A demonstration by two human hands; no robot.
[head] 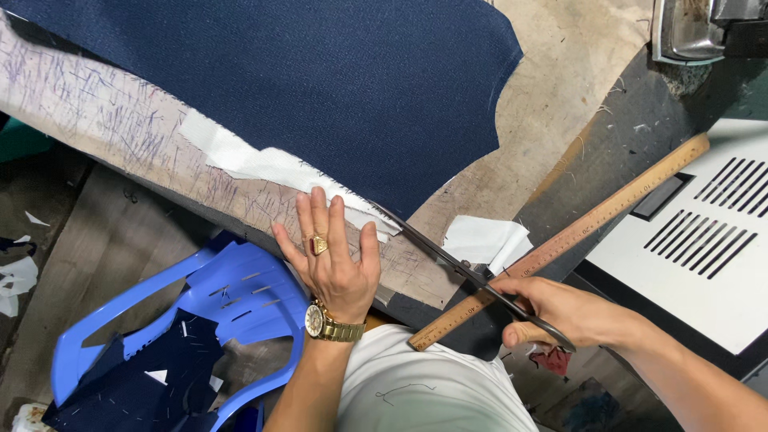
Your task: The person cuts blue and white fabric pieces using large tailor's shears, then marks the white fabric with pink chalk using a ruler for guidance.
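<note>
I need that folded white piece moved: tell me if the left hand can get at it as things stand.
Probably not directly: the left hand lies flat on the white strip, and the scissors cross between it and the folded white piece.

The left hand [330, 256] lies flat on the table [552, 104], beside the cloth [320, 88]. The right hand [552, 308] holds scissors [448, 256] lying across the ruler [560, 240]. A chair [232, 296] stands below the left hand.

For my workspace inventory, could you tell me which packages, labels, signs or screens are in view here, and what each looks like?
No packages, labels, signs or screens are in view.
Nearest thing: long wooden ruler with printed markings, lying diagonally at right, tan.
White machine housing with dark slots, far right; no display visible.
</note>
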